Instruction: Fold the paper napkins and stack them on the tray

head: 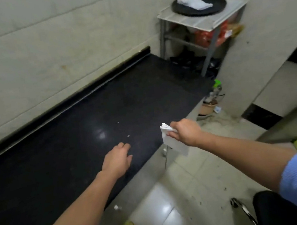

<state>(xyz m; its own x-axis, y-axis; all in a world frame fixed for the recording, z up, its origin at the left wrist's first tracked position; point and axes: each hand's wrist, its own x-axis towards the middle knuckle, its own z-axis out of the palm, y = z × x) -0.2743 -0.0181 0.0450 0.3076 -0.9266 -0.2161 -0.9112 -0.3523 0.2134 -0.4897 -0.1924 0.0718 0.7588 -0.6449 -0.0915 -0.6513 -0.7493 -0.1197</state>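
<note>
Black countertop (72, 141) along a tiled wall (60, 48); right hand (186, 132) pinches a folded napkin (170, 139) past its right edge, left hand (117, 159) relaxed above it.

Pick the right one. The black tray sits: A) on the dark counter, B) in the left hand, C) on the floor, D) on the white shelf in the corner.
D: the black tray rests on top of the white shelf, with a pile of napkins on it.
</note>
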